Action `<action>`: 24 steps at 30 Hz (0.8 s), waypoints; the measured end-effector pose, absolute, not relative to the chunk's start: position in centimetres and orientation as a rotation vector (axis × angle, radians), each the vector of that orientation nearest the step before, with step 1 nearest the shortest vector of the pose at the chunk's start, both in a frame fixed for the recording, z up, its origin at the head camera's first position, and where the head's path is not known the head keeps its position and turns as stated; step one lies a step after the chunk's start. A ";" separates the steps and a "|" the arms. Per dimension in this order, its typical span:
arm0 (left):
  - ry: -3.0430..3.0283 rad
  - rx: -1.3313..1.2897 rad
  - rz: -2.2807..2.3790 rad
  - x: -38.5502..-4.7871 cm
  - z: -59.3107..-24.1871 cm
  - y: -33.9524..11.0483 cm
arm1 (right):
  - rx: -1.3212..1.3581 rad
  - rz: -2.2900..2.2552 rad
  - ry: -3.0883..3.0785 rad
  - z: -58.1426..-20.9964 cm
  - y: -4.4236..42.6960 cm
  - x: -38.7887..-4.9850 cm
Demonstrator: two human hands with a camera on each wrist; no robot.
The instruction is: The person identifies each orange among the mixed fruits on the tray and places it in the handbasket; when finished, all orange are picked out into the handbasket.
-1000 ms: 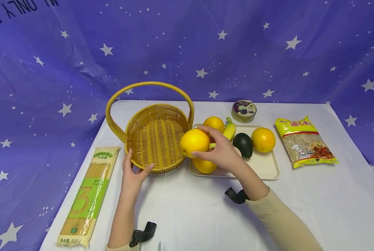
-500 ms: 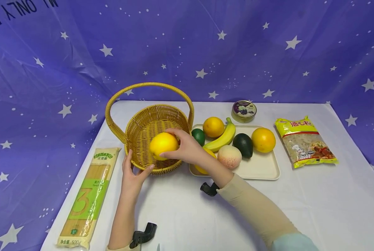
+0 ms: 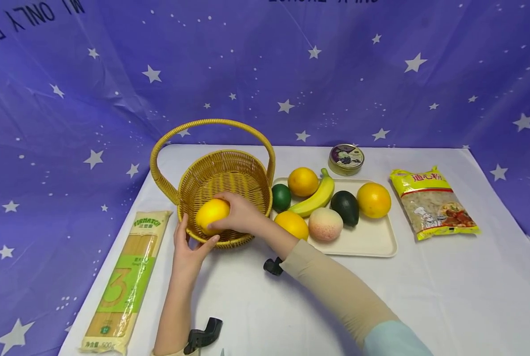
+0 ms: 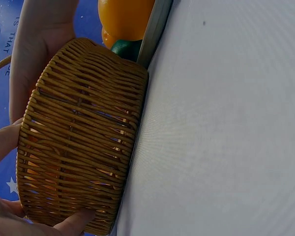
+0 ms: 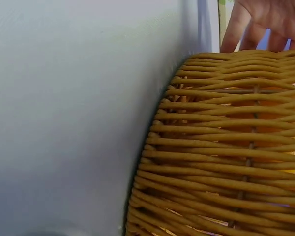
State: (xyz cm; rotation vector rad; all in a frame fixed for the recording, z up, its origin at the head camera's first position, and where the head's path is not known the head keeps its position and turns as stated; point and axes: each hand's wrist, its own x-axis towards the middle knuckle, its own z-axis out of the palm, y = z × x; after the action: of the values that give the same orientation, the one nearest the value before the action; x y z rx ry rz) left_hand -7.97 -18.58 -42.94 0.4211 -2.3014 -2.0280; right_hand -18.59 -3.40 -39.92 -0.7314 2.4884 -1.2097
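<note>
My right hand holds a yellow-orange orange down inside the near-left part of the wicker basket. Its fingers lie on the top of the fruit, the thumb on its near side. My left hand steadies the basket at the near-left rim, thumb and fingers spread along it. In the left wrist view, fingers press on the woven outer wall. Through the weave, orange colour shows in both wrist views. Behind the right hand, part of the basket floor is hidden.
Right of the basket, a cream tray bears oranges, a banana, a peach, an avocado and a green fruit. Around it are a spaghetti pack, a round tin and a pasta bag.
My right hand has carried the orange leftward from above the tray and lowered it into the basket. The peach and green fruit are now uncovered. My left hand stays at the rim.
</note>
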 end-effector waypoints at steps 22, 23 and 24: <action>-2.285 0.382 -2.016 -7.8 -43.0 -18.4 | -0.758 -0.867 2.600 -40.0 -3.8 -18.0; -2.287 0.382 -2.013 -7.8 -43.0 -18.4 | -0.762 -0.856 2.606 -39.9 -3.8 -18.0; -2.287 0.384 -2.012 -7.8 -43.0 -18.4 | -0.766 -0.846 2.611 -39.9 -3.8 -18.0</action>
State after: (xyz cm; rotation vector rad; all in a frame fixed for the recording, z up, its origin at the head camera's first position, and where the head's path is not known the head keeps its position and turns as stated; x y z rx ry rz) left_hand -7.85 -18.45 -43.04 0.3836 -2.2874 -2.0120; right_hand -17.97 -3.76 -39.87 -0.7662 2.6105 -0.8462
